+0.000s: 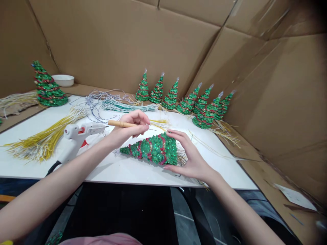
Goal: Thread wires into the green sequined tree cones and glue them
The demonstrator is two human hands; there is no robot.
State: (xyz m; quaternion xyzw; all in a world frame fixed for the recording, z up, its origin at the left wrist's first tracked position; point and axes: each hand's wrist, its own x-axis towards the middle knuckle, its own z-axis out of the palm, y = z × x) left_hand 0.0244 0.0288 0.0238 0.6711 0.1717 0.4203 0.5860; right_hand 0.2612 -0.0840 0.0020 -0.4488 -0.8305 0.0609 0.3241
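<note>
A green glittery Christmas tree ornament (pixel 150 148) with red garlands lies on its side on the white board, its tip to the left. My right hand (pixel 187 153) spans its base, thumb on the near side and fingers on the far side. Thin wires (pixel 182 157) stick out of the base beneath that hand. Above the tree, my left hand (pixel 134 123) is closed on a wooden-handled awl (pixel 119 124). The handle points left past the wrist and a thin metal tip shows to the right of the fingers.
A white hot glue gun (pixel 74 139) and a bundle of yellow wires (pixel 48 136) lie at left. Green-white wires (pixel 127 106) lie farther back. Several finished-looking trees (pixel 170 97) stand along the cardboard wall; a larger tree (pixel 48 86) and white bowl (pixel 63 81) are back left.
</note>
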